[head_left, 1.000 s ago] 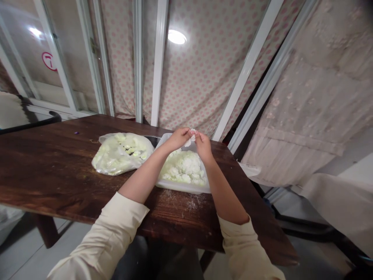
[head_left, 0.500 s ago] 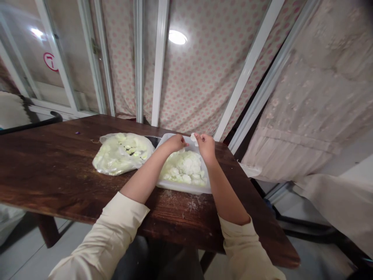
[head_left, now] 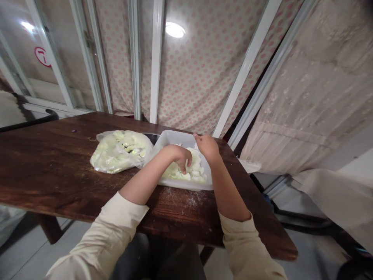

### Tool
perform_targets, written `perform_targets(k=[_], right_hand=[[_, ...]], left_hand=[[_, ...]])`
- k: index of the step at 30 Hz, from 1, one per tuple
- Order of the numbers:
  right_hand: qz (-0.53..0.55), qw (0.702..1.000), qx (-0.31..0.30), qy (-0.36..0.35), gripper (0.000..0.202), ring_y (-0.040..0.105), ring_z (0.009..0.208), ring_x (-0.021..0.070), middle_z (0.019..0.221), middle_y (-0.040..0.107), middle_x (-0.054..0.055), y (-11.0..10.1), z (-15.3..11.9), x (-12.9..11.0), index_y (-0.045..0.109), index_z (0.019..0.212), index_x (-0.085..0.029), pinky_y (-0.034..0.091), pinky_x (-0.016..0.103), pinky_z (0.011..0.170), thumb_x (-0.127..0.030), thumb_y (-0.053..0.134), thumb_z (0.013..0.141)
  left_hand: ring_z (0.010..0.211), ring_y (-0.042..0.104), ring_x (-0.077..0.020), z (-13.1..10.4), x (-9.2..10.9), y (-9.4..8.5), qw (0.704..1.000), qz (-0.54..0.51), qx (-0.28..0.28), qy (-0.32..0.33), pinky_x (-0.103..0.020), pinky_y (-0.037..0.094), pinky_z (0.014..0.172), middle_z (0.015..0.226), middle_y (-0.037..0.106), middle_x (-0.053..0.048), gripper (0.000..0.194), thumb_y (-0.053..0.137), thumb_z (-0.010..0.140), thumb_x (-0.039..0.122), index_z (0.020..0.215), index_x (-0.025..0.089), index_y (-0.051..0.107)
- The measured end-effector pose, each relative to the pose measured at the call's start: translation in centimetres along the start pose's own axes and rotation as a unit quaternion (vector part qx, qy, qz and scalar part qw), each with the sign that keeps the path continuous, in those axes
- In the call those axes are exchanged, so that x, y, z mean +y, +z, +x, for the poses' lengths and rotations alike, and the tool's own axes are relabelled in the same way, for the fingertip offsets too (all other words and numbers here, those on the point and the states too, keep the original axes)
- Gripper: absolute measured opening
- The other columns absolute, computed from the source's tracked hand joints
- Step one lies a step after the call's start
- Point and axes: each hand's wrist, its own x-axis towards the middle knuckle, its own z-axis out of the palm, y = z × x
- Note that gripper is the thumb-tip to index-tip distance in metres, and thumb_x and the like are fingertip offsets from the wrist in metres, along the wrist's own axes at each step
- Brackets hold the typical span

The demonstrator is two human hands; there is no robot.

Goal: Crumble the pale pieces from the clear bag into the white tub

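Note:
A white rectangular plastic tub point(head_left: 172, 137) holds pale, lumpy pieces that look like cauliflower point(head_left: 190, 175). My left hand point(head_left: 182, 157) is inside the tub, bent at the wrist over the pieces. Its thumb and forefinger point down, apart, with nothing visible between them. At the tub's far right side my right hand point(head_left: 207, 146) is closed, thumb raised. A bit of white shows beneath its fingers, apparently a cauliflower piece, mostly hidden by the hand. Left of the tub lies a clear plastic bag point(head_left: 101, 159) with yellowish-white pieces.
The dark wooden table point(head_left: 52, 155) has white crumbs point(head_left: 189, 200) scattered in front of the tub. Part of a dark round-edged vessel point(head_left: 153, 137) shows between bag and tub. Behind stand framed glass panels with a dotted curtain point(head_left: 195, 77); a pale cloth point(head_left: 314, 116) hangs at right.
My left hand has dropped from above the tub's far side down toward the pieces, its fingers spreading. My right hand has turned and lowered slightly, and the white piece in it is now mostly hidden.

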Motion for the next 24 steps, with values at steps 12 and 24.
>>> perform_targets(k=[12,24], right_hand=[[0.02,0.998,-0.05,-0.023,0.052,0.06,0.068,0.022,0.067,0.062,0.012,0.2,0.4,0.3,0.058,0.06,-0.016,0.038,0.028,0.062,-0.051,0.032,0.088],[0.025,0.999,-0.019,-0.012,0.051,0.05,0.056,0.0167,0.056,0.053,0.006,-0.2,0.4,0.8,0.048,0.05,-0.018,0.032,0.027,0.055,-0.053,0.035,0.086]], left_hand=[[0.081,0.06,-0.0199,1.1,1.0,1.2,0.998,0.052,-0.038,0.018,-0.028,0.045,0.075,0.095,0.069,-0.008,0.036,0.064,0.067,0.022,0.102,0.013,0.067],[0.091,0.06,-0.0278,0.0,1.0,0.9,0.997,0.004,0.073,-0.035,-0.035,0.045,0.079,0.105,0.065,-0.016,0.034,0.055,0.074,0.022,0.105,0.011,0.064]])
